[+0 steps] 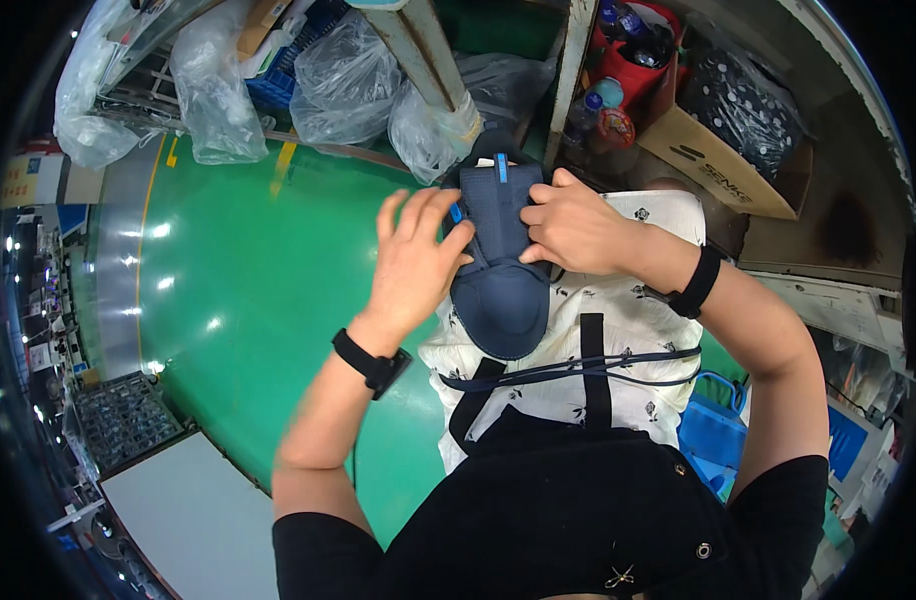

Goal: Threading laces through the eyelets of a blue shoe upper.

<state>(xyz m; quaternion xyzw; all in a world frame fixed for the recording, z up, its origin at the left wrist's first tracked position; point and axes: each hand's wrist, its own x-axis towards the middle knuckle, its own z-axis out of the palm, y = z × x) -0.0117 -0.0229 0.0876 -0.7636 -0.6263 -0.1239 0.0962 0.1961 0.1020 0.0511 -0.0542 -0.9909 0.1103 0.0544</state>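
Note:
A dark navy shoe lies over my lap, its rounded toe pointing toward me. Its tongue carries a small bright blue tab. On the shoe's right edge, the curled fingers of my right hand grip the upper. At its left side, my left hand has its fingers spread and bent, with the thumb and index fingertips close against the edge. Whether those tips touch the shoe I cannot tell. Beneath lies white cloth with dark flower prints, crossed by dark blue cords.
Clear plastic bags hang along a rack at the back. A rusty metal post stands beyond the shoe. To the right, a cardboard box holds a dotted black bag. A blue bag is beside my right leg; a pale tabletop is lower left.

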